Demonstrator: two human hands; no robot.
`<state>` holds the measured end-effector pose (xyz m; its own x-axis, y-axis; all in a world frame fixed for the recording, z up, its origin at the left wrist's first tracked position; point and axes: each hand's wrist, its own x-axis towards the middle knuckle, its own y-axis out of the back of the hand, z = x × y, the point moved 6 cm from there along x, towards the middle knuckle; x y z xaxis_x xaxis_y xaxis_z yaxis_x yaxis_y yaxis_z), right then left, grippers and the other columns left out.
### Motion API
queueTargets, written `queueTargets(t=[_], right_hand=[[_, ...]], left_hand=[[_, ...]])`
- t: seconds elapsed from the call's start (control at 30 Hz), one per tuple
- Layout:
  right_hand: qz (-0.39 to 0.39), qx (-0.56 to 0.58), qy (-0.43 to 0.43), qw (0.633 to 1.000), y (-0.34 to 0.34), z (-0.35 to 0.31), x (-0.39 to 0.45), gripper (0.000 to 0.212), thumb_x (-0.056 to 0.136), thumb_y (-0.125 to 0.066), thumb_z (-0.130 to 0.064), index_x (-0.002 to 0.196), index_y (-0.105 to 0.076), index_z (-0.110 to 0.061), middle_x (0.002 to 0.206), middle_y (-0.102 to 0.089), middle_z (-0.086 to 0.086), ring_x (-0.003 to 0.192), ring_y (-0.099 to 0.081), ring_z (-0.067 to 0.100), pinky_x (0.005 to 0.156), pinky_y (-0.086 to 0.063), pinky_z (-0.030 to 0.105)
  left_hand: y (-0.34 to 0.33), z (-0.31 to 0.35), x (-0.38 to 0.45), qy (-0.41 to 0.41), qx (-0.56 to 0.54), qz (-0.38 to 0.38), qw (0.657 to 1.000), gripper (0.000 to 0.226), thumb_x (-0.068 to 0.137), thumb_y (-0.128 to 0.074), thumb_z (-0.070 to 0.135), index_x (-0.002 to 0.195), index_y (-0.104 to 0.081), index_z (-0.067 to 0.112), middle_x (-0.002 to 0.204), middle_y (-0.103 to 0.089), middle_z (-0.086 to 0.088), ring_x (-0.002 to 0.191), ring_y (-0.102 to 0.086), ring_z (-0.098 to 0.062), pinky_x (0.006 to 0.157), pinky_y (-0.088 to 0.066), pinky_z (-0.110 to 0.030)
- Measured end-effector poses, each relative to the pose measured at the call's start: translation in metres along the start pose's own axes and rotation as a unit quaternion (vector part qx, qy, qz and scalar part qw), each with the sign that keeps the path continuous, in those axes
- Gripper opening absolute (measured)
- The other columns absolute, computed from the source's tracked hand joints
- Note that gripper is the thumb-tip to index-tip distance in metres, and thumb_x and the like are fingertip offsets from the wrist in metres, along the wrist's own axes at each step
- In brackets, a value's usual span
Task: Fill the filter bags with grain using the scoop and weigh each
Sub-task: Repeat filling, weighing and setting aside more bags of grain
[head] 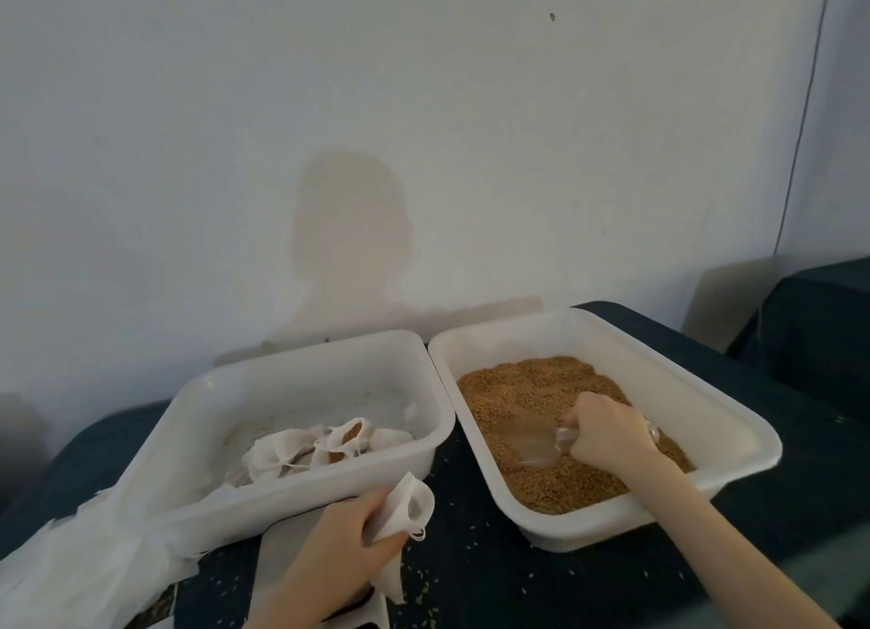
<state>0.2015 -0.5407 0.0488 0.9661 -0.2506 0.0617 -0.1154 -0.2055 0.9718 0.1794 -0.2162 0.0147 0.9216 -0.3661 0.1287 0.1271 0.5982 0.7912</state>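
A: White cloth, item one: a filter bag [408, 503], held by the left hand [336, 553] just in front of the left tub [301, 496]. Fingers and thumb pinch it below the mouth, which gapes toward the grain; the drawstring dangles.

B: Handling?

A: Likely feather-light and limp. It will fold shut unless held at the rim, so the hold belongs close under the opening, either side of the hem.

B: Item two?

A: Clear plastic scoop [536, 442], in the right tub [734, 423], its bowl lying on the grain [532, 388]. The right hand [607, 433] is curled round its short handle. Stiff, smooth, probably slippery; grip the handle, keep the bowl level when loaded.

B: The grain itself?

A: Tan, loose, filling the right tub's floor. It should pour freely and spill easily; stray kernels already dot the dark tabletop [475, 576] between the tubs.

B: Remaining stock?

A: More bags [292, 449] heaped in the left tub, at least one showing grain in its open mouth. White sheeting [84, 548] lies at the left edge. No scale that I can make out.

B: Stage of work?

A: Loading the scoop, I judge; the bag in hand looks unfilled.
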Motion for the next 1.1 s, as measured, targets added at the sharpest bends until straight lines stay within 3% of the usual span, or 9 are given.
queueTargets(t=[0.17,0.3,0.4,0.6,0.7,0.87,0.97,1.1], right_hand=[[-0.055,0.068,-0.026,0.996,-0.008,0.009,0.003,0.017,0.083,-0.064,-0.044,0.086,-0.073,-0.03,0.081,-0.069,-0.011,0.072,-0.063,0.008,0.072,-0.056,0.03],[-0.036,0.163,-0.044,0.985,-0.008,0.012,0.004,0.011,0.081,-0.068,-0.043,0.078,-0.07,-0.033,0.06,-0.063,-0.011,0.051,-0.054,0.004,0.052,-0.044,0.022],[0.01,0.145,-0.055,0.988,-0.004,0.017,0.005,0.025,0.084,-0.064,-0.04,0.064,-0.065,-0.024,0.057,-0.059,-0.009,0.053,-0.056,0.008,0.053,-0.043,0.023],[-0.029,0.183,-0.031,0.982,-0.012,0.013,0.006,0.011,0.079,-0.069,-0.042,0.081,-0.074,-0.032,0.065,-0.07,-0.006,0.05,-0.055,0.004,0.053,-0.045,0.022],[-0.015,0.181,-0.005,0.983,-0.011,0.011,0.008,0.01,0.078,-0.07,-0.041,0.083,-0.074,-0.033,0.067,-0.07,-0.005,0.045,-0.051,0.001,0.05,-0.042,0.02],[-0.021,0.265,0.072,0.961,0.004,-0.01,0.003,0.022,0.079,-0.071,-0.023,0.097,-0.07,-0.035,0.092,-0.063,-0.011,0.061,-0.058,0.006,0.056,-0.047,0.02],[-0.03,0.268,0.118,0.956,0.017,-0.025,-0.004,0.025,0.079,-0.071,-0.019,0.098,-0.07,-0.035,0.092,-0.063,-0.011,0.073,-0.06,0.008,0.067,-0.051,0.024],[-0.128,0.286,0.197,0.929,0.028,-0.054,-0.022,0.028,0.075,-0.071,-0.017,0.088,-0.074,-0.042,0.093,-0.063,-0.013,0.081,-0.06,0.006,0.072,-0.048,0.021]], left_hand=[[-0.001,-0.007,0.001,0.014,-0.012,0.006,1.0,0.013,0.076,-0.065,0.046,0.078,-0.057,0.036,0.083,-0.059,0.031,0.078,-0.055,0.007,0.063,-0.046,-0.018],[-0.003,-0.004,0.0,0.002,-0.017,0.003,1.0,0.014,0.076,-0.062,0.048,0.079,-0.057,0.035,0.083,-0.059,0.029,0.077,-0.054,0.005,0.061,-0.044,-0.019],[-0.004,-0.003,-0.001,0.0,-0.014,0.006,1.0,0.011,0.078,-0.064,0.044,0.079,-0.056,0.036,0.079,-0.058,0.031,0.073,-0.053,0.006,0.059,-0.041,-0.016],[-0.003,-0.004,-0.003,0.008,-0.01,0.002,1.0,0.01,0.079,-0.065,0.04,0.079,-0.055,0.038,0.082,-0.058,0.035,0.079,-0.054,0.009,0.061,-0.043,-0.013],[0.0,-0.01,-0.004,0.027,-0.017,0.016,0.999,0.01,0.078,-0.066,0.042,0.078,-0.058,0.036,0.076,-0.063,0.018,0.075,-0.058,-0.001,0.065,-0.046,-0.019],[0.011,-0.017,-0.005,0.057,-0.003,0.028,0.998,0.012,0.082,-0.064,0.042,0.08,-0.054,0.036,0.074,-0.061,0.012,0.067,-0.053,0.003,0.061,-0.043,-0.013],[0.02,-0.019,-0.008,0.066,0.004,0.037,0.997,0.012,0.083,-0.063,0.043,0.082,-0.053,0.038,0.075,-0.061,0.014,0.066,-0.053,0.005,0.058,-0.042,-0.01],[0.032,-0.02,-0.011,0.056,-0.004,0.06,0.997,0.014,0.083,-0.064,0.041,0.081,-0.05,0.037,0.072,-0.058,0.012,0.062,-0.051,0.006,0.056,-0.04,-0.009]])
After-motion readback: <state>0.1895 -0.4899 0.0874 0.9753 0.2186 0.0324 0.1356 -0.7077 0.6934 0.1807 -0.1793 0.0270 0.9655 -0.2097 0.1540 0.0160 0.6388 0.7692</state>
